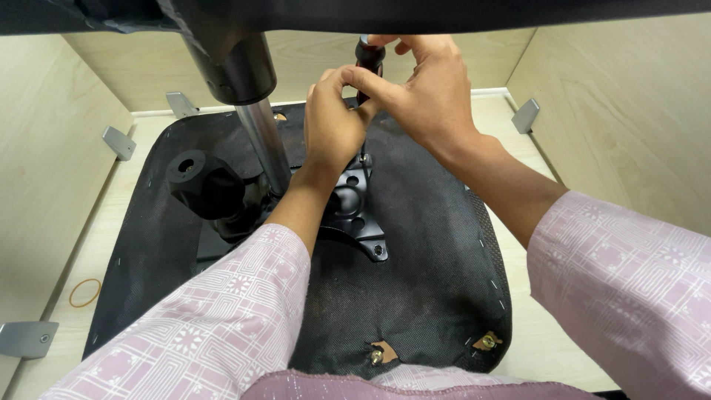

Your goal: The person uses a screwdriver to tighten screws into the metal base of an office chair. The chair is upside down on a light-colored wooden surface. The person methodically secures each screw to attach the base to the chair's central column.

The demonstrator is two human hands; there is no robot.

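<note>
Head view, two hands, right hand (433, 89) fingers gripping one screwdriver (368, 67), left hand (335, 122) fingers pinching its shaft

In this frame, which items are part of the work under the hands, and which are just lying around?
In use:
- screwdriver, gripped by right hand, steadied by left hand
- black mounting plate
- upturned chair seat
- chrome gas-lift column

Lying about:
- rubber band
- metal corner brackets

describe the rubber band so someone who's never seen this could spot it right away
Start at the black chair seat lying upside down in the pale wooden box. Look off its left edge, on the bare box floor. The rubber band lies there, a thin tan loop, unlike the grey metal bracket just below it.
</note>
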